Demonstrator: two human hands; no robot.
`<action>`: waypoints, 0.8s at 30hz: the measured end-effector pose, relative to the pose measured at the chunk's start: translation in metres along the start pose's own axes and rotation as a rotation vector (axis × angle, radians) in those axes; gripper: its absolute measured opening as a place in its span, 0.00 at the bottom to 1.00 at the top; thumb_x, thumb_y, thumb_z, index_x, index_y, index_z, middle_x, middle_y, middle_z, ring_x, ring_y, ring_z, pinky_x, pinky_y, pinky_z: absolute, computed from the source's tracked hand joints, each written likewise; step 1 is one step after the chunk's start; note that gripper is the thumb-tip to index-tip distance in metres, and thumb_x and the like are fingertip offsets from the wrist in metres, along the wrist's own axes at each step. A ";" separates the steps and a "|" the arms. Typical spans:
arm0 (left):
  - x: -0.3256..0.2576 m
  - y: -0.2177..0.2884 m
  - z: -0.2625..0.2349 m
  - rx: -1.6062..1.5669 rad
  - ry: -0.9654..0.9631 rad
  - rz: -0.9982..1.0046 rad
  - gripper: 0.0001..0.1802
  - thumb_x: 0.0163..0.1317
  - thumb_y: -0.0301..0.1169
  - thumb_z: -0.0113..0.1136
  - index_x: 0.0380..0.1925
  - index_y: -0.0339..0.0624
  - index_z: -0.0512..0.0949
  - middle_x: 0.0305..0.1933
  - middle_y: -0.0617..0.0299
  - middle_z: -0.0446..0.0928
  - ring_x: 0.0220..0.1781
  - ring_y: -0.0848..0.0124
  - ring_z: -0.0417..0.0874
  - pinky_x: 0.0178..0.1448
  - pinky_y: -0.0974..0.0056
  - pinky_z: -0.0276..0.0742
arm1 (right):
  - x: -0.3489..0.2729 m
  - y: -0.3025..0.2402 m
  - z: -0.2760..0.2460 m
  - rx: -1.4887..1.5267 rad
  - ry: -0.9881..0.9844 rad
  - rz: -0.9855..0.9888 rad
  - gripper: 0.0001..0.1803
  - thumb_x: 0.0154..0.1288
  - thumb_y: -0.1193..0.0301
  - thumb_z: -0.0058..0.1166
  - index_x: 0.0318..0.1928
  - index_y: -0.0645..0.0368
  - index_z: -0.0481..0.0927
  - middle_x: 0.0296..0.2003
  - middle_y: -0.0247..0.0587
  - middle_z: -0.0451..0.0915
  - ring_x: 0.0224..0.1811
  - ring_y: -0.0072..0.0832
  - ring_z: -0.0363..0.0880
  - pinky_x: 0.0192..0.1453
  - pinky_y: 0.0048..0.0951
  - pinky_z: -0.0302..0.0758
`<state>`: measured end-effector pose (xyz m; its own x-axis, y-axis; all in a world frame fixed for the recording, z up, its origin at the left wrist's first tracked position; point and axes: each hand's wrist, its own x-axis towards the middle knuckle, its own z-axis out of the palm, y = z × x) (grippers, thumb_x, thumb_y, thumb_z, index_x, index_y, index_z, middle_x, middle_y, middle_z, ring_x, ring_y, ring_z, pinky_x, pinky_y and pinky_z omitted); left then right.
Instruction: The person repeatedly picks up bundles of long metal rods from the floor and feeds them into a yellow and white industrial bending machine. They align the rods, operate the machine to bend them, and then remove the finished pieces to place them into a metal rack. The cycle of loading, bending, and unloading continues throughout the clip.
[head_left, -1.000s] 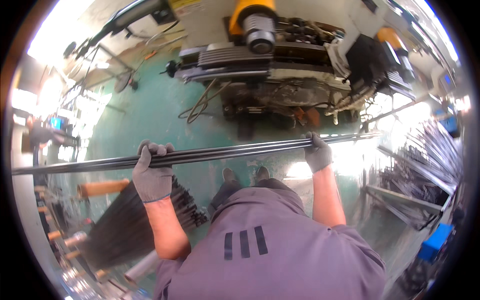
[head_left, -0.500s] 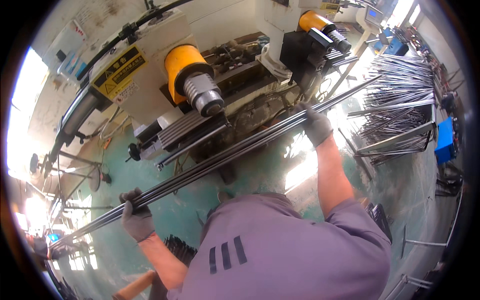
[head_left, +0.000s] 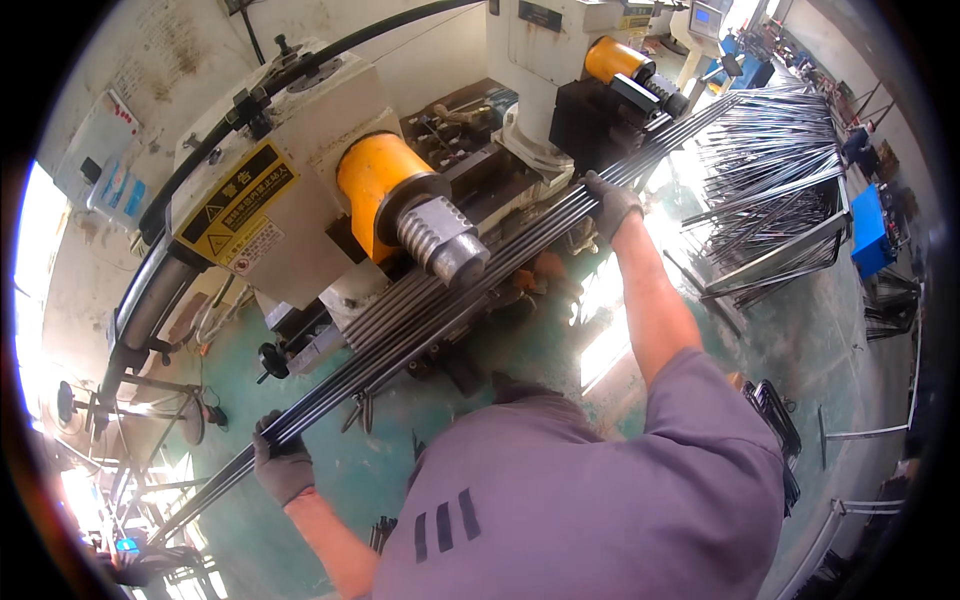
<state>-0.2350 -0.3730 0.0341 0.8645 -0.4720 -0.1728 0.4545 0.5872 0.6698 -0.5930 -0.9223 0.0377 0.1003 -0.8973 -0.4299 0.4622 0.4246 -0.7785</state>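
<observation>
In grey work gloves, both my hands grip a bundle of several long, thin metal tubes (head_left: 545, 232), which slants from lower left to upper right. My left hand (head_left: 284, 470) is closed round the lower left part. Farther up, my right hand (head_left: 612, 207) is closed on the tubes near the second machine head. Between my hands the bundle passes close by a grooved steel die (head_left: 445, 240) that sticks out of an orange cylinder (head_left: 378, 178). The bundle covers part of the grooved block (head_left: 385, 315) below the die; whether they touch I cannot tell.
A pale machine body (head_left: 290, 130) with a yellow-and-black warning label stands ahead. Another orange head (head_left: 612, 62) juts out farther right. At the right, a rack (head_left: 775, 265) holds a big heap of metal tubes, with a blue box (head_left: 872, 230) beside it.
The bundle has moved forward, up against the machine by the grooved die and block. My right hand has shifted slightly up and left; my left hand has moved slightly right. My view has shifted too.
</observation>
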 end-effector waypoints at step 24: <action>0.023 -0.081 0.073 0.103 0.255 -0.161 0.16 0.70 0.36 0.50 0.47 0.33 0.75 0.48 0.53 0.78 0.52 0.61 0.78 0.61 0.57 0.73 | 0.018 0.034 0.049 -0.054 -0.020 0.015 0.12 0.59 0.71 0.63 0.40 0.63 0.79 0.34 0.39 0.82 0.33 0.32 0.82 0.39 0.33 0.81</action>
<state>-0.2671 -0.4793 0.0282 0.8151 -0.3658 -0.4492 0.5769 0.4428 0.6864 -0.5323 -0.9295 0.0257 0.1244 -0.8928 -0.4330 0.4123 0.4435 -0.7958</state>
